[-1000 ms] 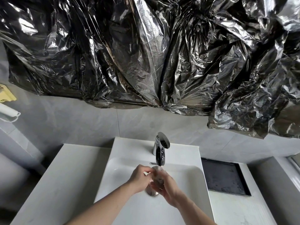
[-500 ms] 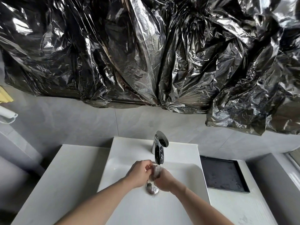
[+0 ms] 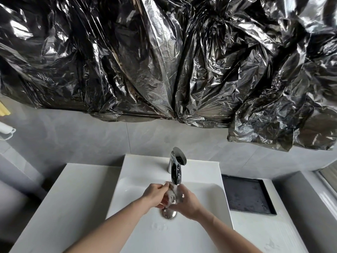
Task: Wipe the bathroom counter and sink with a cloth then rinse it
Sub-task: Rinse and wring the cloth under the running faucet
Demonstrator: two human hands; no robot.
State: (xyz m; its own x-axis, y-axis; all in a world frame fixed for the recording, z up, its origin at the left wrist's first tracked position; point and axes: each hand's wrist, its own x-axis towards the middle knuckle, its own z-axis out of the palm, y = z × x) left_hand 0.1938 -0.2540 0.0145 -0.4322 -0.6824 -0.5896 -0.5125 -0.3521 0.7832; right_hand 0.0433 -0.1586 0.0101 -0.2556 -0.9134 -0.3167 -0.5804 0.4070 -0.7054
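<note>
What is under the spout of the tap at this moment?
Under the faucet spout, the left hand and right hand hold a wet grey cloth. Below them, the metal drain shows partly; the hands cover the rest.

Cloth now more bunched and exposed between left hand and right hand, nearer the faucet.

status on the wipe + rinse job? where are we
Wiping looks finished: nothing is being wiped on the counter or sink. In hand: both hands, left hand and right hand, hold the bunched cloth under the faucet, above the drain, with water apparently running. Left: finish rinsing, wring, shut off the faucet.
</note>
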